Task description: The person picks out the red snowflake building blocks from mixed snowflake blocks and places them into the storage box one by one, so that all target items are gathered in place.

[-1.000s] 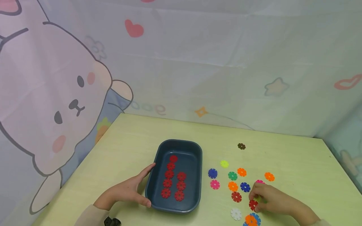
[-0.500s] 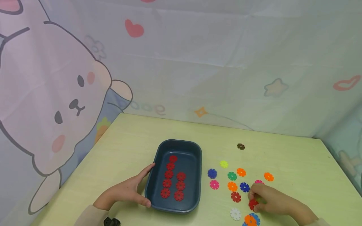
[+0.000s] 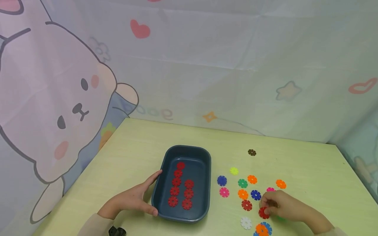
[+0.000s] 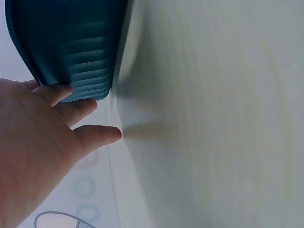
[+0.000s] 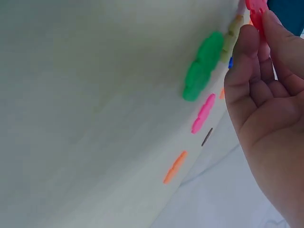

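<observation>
My left hand (image 3: 132, 200) rests against the left side of a dark blue tray (image 3: 203, 196), thumb and fingers spread along its rim. In the left wrist view its straight fingers (image 4: 97, 136) lie near the ribbed tray wall (image 4: 85, 57). Two rows of red flower-shaped plastic discs (image 3: 176, 182) lie flat inside the tray. My right hand (image 3: 284, 205) pinches another red flower disc (image 3: 263, 213) between thumb and finger, just over the table; the right wrist view shows this red disc (image 5: 256, 13) at the fingertips. A green disc (image 5: 204, 66) lies below that hand, mostly hidden in the head view.
Loose flower discs surround the right hand: a dark red disc (image 3: 246, 205), a white disc (image 3: 246, 223), an orange disc (image 3: 262, 229) over blue ones, a blue disc (image 3: 256, 195) and several others. A brown disc (image 3: 252, 152) lies farther back. A printed cloth (image 3: 206, 65) hangs behind the table.
My right hand has lifted and tilted the red disc slightly off the table, its fingers closing on it. The left hand and tray have stayed put.
</observation>
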`<state>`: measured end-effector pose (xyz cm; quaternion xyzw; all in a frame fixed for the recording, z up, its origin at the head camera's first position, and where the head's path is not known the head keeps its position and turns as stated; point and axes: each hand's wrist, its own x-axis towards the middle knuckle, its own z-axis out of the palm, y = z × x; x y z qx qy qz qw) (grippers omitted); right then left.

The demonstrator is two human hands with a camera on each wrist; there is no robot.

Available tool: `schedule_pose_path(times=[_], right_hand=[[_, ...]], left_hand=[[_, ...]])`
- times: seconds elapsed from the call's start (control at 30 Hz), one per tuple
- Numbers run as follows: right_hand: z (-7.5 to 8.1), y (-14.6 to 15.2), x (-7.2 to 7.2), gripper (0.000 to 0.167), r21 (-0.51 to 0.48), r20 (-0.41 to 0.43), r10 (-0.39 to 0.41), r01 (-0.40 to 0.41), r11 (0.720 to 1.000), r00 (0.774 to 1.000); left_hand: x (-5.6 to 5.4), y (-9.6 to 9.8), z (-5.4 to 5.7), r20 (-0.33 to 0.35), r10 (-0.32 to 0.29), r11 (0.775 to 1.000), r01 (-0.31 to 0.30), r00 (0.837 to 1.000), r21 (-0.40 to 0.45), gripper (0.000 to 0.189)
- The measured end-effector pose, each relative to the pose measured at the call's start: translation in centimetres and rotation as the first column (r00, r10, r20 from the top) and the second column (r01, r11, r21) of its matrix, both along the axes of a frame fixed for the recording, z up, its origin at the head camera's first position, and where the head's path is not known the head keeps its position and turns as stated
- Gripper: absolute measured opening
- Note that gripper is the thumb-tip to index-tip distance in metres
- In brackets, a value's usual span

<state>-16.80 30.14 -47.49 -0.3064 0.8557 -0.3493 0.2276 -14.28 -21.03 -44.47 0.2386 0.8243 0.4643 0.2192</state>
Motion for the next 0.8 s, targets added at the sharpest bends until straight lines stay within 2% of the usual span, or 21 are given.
schedule_pose_path(times=[0.17, 0.33, 0.5, 0.63, 0.8], right_hand=[[0.9, -0.3, -0.8, 0.011, -0.091, -0.01, 0.06, -0.061, 0.994, 0.998], [2.1, -1.3, -2.0, 0.01, -0.197, -0.001, 0.115, -0.113, 0.974, 0.993], [3.8, -3.0, -3.3, 0.007, -0.211, -0.047, 0.123, -0.131, 0.969, 0.991], [5.1, -4.8, -4.4, 0.011, -0.207, -0.036, 0.11, -0.115, 0.972, 0.993], [6.2, -7.5, -5.7, 0.007, -0.191, -0.054, 0.099, -0.107, 0.976, 0.994]], left_hand=[[0.0, 0.0, 0.0, 0.0, -0.002, 1.0, 0.002, 1.0, -0.004, 0.121], [0.0, 0.0, 0.1, -0.002, 0.013, 1.0, -0.013, 1.0, -0.027, 0.121], [0.1, 0.1, 0.3, 0.015, 0.025, 0.999, -0.025, 1.0, -0.039, 0.12], [0.0, 0.1, 0.3, 0.026, 0.022, 0.999, -0.021, 0.999, -0.031, 0.121], [0.1, 0.1, 0.2, 0.025, 0.019, 0.999, -0.019, 1.0, -0.026, 0.122]])
